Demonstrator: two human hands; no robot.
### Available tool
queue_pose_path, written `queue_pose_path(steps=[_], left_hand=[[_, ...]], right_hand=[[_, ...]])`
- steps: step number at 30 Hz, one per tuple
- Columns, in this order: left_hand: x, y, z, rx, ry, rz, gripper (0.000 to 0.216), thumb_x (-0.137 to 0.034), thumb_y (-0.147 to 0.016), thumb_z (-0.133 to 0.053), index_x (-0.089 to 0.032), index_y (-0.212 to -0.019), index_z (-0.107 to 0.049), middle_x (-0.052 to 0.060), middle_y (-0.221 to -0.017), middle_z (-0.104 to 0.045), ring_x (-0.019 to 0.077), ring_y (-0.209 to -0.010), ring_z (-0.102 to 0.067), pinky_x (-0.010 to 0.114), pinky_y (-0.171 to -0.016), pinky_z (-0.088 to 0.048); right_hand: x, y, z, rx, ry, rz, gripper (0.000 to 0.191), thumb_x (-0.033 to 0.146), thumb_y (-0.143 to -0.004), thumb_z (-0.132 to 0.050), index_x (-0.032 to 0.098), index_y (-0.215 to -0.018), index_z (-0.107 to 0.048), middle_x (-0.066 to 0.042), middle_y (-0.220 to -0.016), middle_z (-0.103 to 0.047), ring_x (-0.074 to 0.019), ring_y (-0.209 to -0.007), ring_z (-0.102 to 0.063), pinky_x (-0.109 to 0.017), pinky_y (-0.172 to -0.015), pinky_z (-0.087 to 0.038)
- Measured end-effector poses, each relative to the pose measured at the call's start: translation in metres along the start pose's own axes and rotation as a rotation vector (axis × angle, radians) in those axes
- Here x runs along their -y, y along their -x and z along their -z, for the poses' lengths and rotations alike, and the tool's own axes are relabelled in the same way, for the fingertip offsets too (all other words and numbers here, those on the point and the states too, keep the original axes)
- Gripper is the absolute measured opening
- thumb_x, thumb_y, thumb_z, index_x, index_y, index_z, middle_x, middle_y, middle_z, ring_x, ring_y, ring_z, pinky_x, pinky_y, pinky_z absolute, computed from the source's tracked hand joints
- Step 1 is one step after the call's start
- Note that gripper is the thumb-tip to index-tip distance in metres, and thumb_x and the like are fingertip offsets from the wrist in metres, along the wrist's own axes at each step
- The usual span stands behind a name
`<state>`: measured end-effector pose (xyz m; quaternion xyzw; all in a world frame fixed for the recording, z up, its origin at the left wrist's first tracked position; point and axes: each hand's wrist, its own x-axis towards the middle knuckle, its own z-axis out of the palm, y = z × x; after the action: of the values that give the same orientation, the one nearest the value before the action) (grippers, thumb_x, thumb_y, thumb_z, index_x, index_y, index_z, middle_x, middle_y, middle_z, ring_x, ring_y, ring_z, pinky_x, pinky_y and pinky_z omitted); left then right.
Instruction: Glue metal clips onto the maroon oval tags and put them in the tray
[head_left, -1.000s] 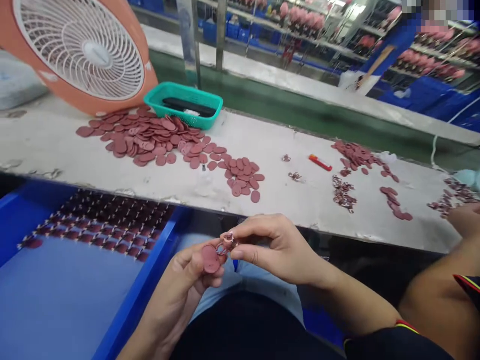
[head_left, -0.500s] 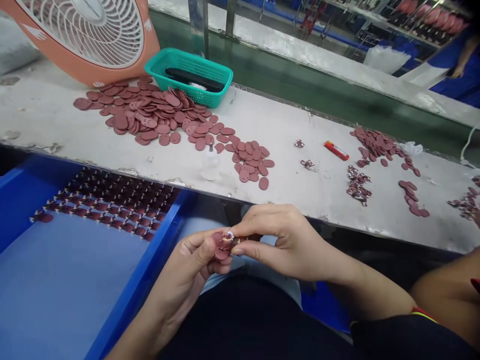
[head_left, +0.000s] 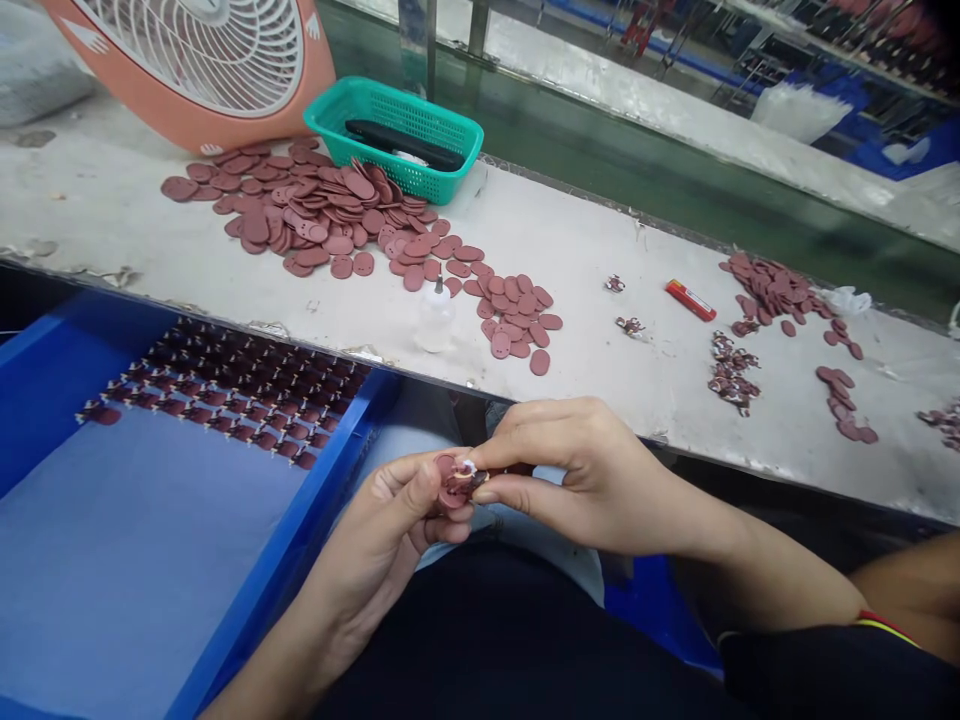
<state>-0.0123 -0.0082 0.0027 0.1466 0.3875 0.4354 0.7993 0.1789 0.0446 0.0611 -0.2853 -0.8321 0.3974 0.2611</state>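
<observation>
Just over my lap, my left hand point(head_left: 401, 510) pinches a reddish-brown oval disc point(head_left: 452, 492) between thumb and fingers. My right hand point(head_left: 577, 475) closes thumb and forefinger on a small brown and white figure piece point(head_left: 472, 474), which lies against the disc's face. Its finer shape is too small to make out, and fingertips cover part of it. Beyond my hands, a small clear bottle with a dark tip point(head_left: 437, 312) stands on the worktable point(head_left: 600, 390). Loose oval discs point(head_left: 330, 215) lie heaped behind it.
At left, a blue tray point(head_left: 217, 640) holds rows of assembled pieces point(head_left: 247, 385). A green basket point(head_left: 394, 100) with a black object stands beside an orange fan point(head_left: 202, 110). A red lighter-like stick point(head_left: 690, 300) and small brown figure pieces point(head_left: 733, 372) lie right. Another person's arm point(head_left: 911, 580) shows at lower right.
The whole view has shifted a little, with the table's items appearing slightly further right. Both hands keep their hold on the disc and the figure piece.
</observation>
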Motion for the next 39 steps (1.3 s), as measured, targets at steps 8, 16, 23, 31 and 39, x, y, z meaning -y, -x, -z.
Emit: queue_pose_path(steps=[8,16,23,31,39], left_hand=[[0.002,0.001,0.001,0.001,0.012,0.000,0.028,-0.042,-0.064,-0.091,-0.017,-0.072,-0.081,0.000,-0.065,-0.067,0.0076,-0.057,-0.059,0.016,-0.054,-0.056],[0.000,0.008,-0.006,-0.029,-0.015,-0.031,0.033,-0.044,-0.062,-0.091,-0.019,-0.081,-0.084,0.002,-0.063,-0.070,0.0094,-0.055,-0.059,0.018,-0.056,-0.053],[-0.001,0.010,-0.011,-0.001,-0.017,-0.036,0.031,-0.043,-0.062,-0.091,-0.021,-0.082,-0.084,0.003,-0.062,-0.072,0.0113,-0.056,-0.061,0.018,-0.055,-0.051],[-0.002,0.011,-0.012,0.012,-0.031,-0.076,0.027,-0.042,-0.064,-0.090,-0.023,-0.082,-0.084,0.002,-0.064,-0.073,0.0117,-0.059,-0.063,0.018,-0.057,-0.051],[-0.002,0.009,-0.009,-0.011,-0.016,-0.059,0.028,-0.042,-0.064,-0.090,-0.022,-0.083,-0.084,0.003,-0.067,-0.075,0.0115,-0.060,-0.064,0.017,-0.058,-0.052]], right_hand=[[0.006,-0.005,0.003,0.068,0.074,0.023,0.013,0.015,-0.092,-0.068,0.017,-0.104,-0.073,-0.003,-0.084,-0.071,-0.0132,-0.075,-0.065,-0.023,-0.070,-0.053],[0.014,0.001,0.001,0.045,0.094,0.096,0.011,0.014,-0.094,-0.064,0.017,-0.103,-0.071,-0.005,-0.088,-0.072,-0.0131,-0.078,-0.067,-0.022,-0.073,-0.056],[0.015,0.007,0.000,0.020,0.058,0.066,0.029,0.013,-0.095,-0.064,0.024,-0.122,-0.068,-0.003,-0.087,-0.072,-0.0127,-0.077,-0.068,-0.021,-0.072,-0.058],[0.014,0.006,-0.001,0.009,0.013,0.061,0.026,0.007,-0.090,-0.068,0.016,-0.114,-0.070,-0.005,-0.087,-0.072,-0.0112,-0.082,-0.070,-0.017,-0.077,-0.059],[0.009,0.002,-0.003,0.002,0.012,0.061,0.027,0.012,-0.093,-0.065,0.023,-0.118,-0.069,-0.004,-0.086,-0.072,-0.0120,-0.079,-0.069,-0.020,-0.073,-0.060]])
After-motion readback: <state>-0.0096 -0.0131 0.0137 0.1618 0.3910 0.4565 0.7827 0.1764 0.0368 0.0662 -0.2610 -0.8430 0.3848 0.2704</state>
